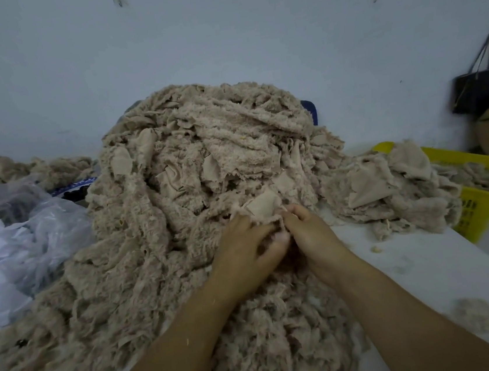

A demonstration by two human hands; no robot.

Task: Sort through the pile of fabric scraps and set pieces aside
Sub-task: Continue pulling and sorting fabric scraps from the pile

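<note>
Both hands deep in the fluff, one scrap in play

Left hand (243, 243) and right hand (309, 232) curl their fingers onto a beige scrap (262, 204) at the fingertips. It looks light, limp and clingy, so pinch the smooth backing. The pile (202, 147) rises just beyond, with a smaller heap (389, 187) off to the right.

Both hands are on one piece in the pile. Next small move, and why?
Probably lift the scrap clear of the pile, toward the smaller heap on the right: left hand and right hand both pinch it, and it lies on the pile.
</note>
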